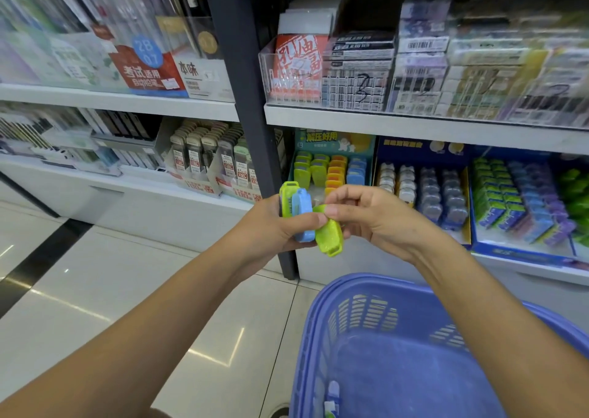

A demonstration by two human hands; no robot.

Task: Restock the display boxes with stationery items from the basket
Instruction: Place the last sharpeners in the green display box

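Two light, probably slick cases [302,207] are being clamped in the left grip [271,226] above the basket [314,338]; a green case [331,237] is being pinched flatwise in the right grip [373,216].

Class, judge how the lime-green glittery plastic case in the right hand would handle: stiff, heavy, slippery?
Probably stiff: the lime-green glittery plastic case keeps its shape in the right hand. Likely light: a pinch alone carries it. Its glossy shell may slip.

Glossy pale floor tiles [95,306] mirror streaks of overhead light, and a dark strip [41,258] crosses them at the left. White shelves [127,103] run in tiers along the back, divided by a dark upright post [245,98].
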